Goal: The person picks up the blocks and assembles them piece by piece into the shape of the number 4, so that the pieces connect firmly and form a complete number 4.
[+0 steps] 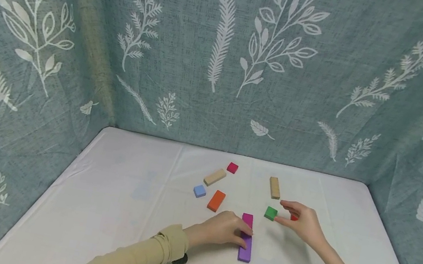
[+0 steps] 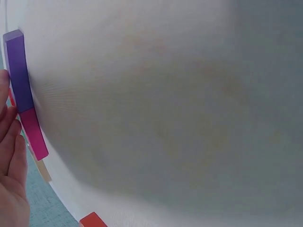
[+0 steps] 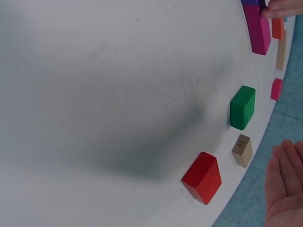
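My left hand (image 1: 225, 229) grips a purple block (image 1: 244, 253), with fingers and thumb across its upper part. A magenta block (image 1: 247, 218) lies end to end with it, making one straight row; in the left wrist view the two touch. My right hand (image 1: 305, 224) hovers over the right side with thumb and fingers spread apart, holding nothing. Just left of its thumb lies a green block (image 1: 270, 213). A red block (image 1: 294, 217) sits partly hidden behind the hand; the right wrist view shows that red block (image 3: 202, 178) whole.
Farther back lie an orange block (image 1: 216, 201), a light blue cube (image 1: 199, 191), a plain wooden block (image 1: 215, 177), a crimson block (image 1: 232, 168) and a second wooden block (image 1: 274, 188). They rest on a white-covered table (image 1: 120, 191). A patterned teal curtain (image 1: 191, 53) surrounds its back and sides.
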Action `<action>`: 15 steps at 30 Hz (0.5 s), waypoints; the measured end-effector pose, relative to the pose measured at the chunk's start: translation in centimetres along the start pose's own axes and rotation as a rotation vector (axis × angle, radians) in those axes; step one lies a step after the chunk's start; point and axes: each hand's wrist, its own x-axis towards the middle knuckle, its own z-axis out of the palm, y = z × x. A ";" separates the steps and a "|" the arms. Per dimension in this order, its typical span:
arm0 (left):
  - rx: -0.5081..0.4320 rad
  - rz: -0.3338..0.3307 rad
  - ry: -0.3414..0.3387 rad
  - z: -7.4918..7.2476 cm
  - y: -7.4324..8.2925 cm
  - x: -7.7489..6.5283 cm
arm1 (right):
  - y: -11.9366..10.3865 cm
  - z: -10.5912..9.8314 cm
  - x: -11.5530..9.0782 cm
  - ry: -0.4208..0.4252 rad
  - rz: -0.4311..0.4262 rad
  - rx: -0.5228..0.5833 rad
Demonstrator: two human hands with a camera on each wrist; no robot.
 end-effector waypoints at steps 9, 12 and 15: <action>0.078 -0.002 0.015 0.1 0.2 -0.1 | 0.2 0.6 0.4 0.008 -0.059 0.006; 0.083 0.002 0.017 0.1 0.2 -0.1 | 0.1 0.8 0.5 0.030 -0.097 0.001; 0.070 -0.002 0.019 0.1 0.1 -0.1 | 0.0 0.9 0.6 0.031 -0.090 0.004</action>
